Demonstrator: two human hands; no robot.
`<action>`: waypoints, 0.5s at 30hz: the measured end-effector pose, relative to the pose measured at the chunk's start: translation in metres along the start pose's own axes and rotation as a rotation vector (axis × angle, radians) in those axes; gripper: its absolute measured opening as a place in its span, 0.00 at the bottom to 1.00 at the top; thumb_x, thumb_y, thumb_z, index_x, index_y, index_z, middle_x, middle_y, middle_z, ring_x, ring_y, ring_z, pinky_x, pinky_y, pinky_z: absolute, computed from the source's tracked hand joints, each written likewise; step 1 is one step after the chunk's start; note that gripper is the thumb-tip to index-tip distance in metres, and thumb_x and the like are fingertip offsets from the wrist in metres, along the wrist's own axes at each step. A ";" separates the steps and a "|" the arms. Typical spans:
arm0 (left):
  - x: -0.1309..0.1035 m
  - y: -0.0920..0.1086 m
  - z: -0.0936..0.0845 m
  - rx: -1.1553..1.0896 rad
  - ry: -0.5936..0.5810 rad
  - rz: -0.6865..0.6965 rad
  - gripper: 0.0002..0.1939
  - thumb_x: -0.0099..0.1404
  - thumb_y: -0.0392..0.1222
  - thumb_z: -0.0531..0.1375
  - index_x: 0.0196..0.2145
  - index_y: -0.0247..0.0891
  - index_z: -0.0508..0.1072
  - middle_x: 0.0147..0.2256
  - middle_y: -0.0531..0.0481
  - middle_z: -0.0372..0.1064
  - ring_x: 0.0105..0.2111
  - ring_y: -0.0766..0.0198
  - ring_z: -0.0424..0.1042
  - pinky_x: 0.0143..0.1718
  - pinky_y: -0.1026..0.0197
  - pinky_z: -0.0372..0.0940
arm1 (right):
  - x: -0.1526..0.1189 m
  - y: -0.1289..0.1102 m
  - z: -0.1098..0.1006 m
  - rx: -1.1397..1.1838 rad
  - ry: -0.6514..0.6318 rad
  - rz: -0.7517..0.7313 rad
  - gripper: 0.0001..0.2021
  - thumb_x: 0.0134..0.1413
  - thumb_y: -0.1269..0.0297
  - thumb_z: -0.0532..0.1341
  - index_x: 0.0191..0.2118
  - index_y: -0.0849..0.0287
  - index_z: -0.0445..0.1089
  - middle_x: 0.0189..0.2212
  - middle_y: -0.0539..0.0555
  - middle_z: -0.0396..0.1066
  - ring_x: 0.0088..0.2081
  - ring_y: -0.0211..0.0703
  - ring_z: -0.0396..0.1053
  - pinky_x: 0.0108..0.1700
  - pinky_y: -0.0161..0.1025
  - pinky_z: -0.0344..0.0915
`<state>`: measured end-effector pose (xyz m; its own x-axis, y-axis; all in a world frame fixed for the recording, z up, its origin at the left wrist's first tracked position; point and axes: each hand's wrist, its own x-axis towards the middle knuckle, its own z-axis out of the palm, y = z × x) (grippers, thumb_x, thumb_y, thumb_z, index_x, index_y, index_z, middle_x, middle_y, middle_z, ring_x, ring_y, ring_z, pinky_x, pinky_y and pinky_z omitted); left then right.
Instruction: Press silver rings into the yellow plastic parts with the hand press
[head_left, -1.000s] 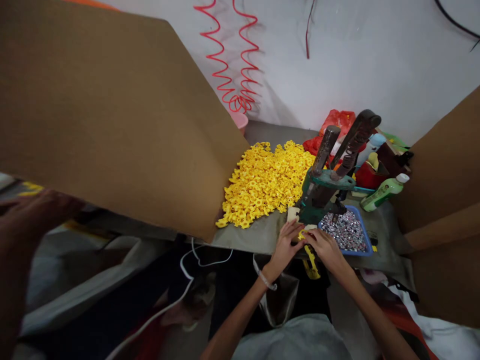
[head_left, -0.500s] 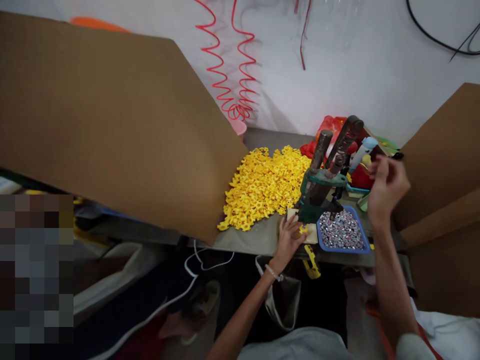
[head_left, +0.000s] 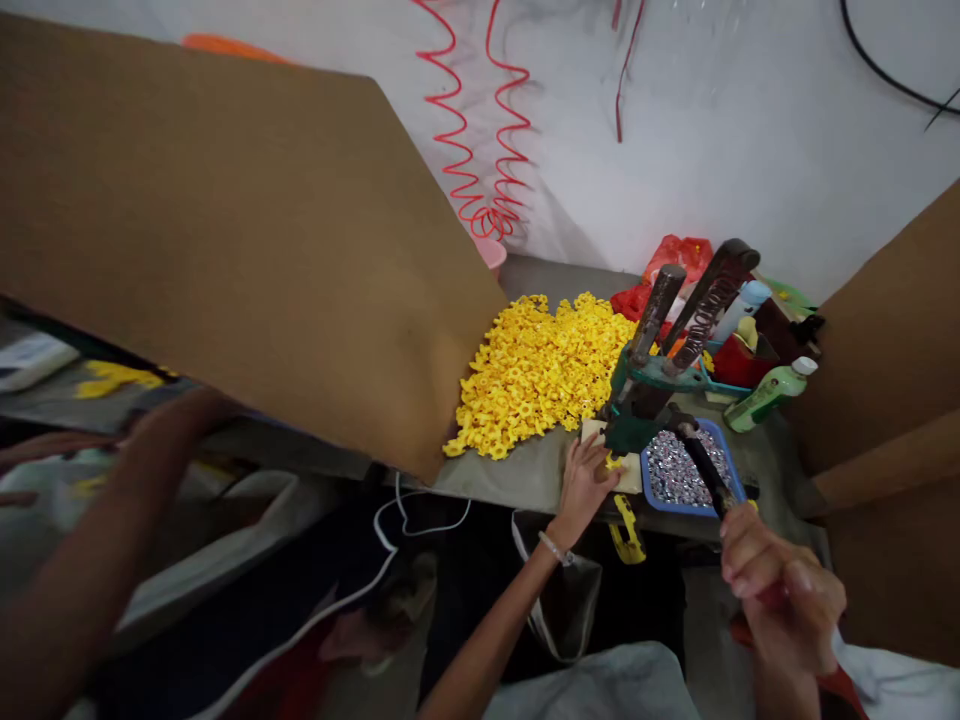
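Note:
A hand-operated arbor press (head_left: 636, 410) with a green body stands at the bench's front edge. My right hand (head_left: 784, 580) is closed round the end of its black lever (head_left: 705, 462), which points down toward me. At the press's foot, my left hand (head_left: 583, 492) pinches a small yellow plastic piece (head_left: 614, 462) against a pale block (head_left: 632, 474); its fingertips partly hide the piece. Right of the block, a blue tray (head_left: 675, 508) is filled with small shiny metallic bits. To the left, many similar yellow pieces form a heap (head_left: 540, 375) on the bench.
Cardboard panels stand to the left (head_left: 247, 240) and right (head_left: 892, 400). A green bottle (head_left: 772, 395) lies tilted behind the tray. A yellow part (head_left: 627, 530) hangs below the bench edge. A co-worker's arm (head_left: 112, 530) shows at the far left.
My right hand has come down from its raised place and now grips the press lever, which is swung down toward me. The green bottle has come into sight. My left hand stays at the block.

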<state>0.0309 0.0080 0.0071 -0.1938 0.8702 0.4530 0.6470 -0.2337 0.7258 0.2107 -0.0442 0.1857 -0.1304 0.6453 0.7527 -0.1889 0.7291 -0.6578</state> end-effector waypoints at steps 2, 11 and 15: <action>0.003 0.002 -0.002 -0.040 -0.003 -0.017 0.12 0.60 0.42 0.62 0.41 0.37 0.74 0.44 0.45 0.74 0.58 0.53 0.61 0.62 0.41 0.48 | -0.014 -0.001 0.005 0.034 0.032 0.010 0.23 0.62 0.64 0.48 0.17 0.62 0.65 0.13 0.50 0.63 0.17 0.34 0.60 0.29 0.39 0.57; -0.031 0.018 -0.052 -0.388 -0.028 -0.312 0.11 0.61 0.41 0.59 0.41 0.37 0.73 0.44 0.45 0.75 0.44 0.57 0.74 0.47 0.56 0.67 | 0.027 0.002 -0.021 -0.411 0.687 0.050 0.13 0.57 0.57 0.57 0.39 0.63 0.70 0.35 0.56 0.70 0.34 0.39 0.69 0.38 0.38 0.64; -0.086 -0.005 -0.068 -0.321 -0.262 -0.406 0.13 0.62 0.42 0.57 0.44 0.37 0.74 0.45 0.46 0.76 0.43 0.60 0.75 0.44 0.62 0.69 | -0.080 0.052 -0.022 -0.527 0.498 0.481 0.18 0.57 0.53 0.55 0.28 0.64 0.67 0.22 0.52 0.67 0.23 0.35 0.64 0.28 0.33 0.61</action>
<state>-0.0057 -0.0952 -0.0008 -0.1647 0.9863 -0.0083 0.2943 0.0572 0.9540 0.2330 -0.0528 0.0902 0.3839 0.8452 0.3717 0.2684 0.2830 -0.9208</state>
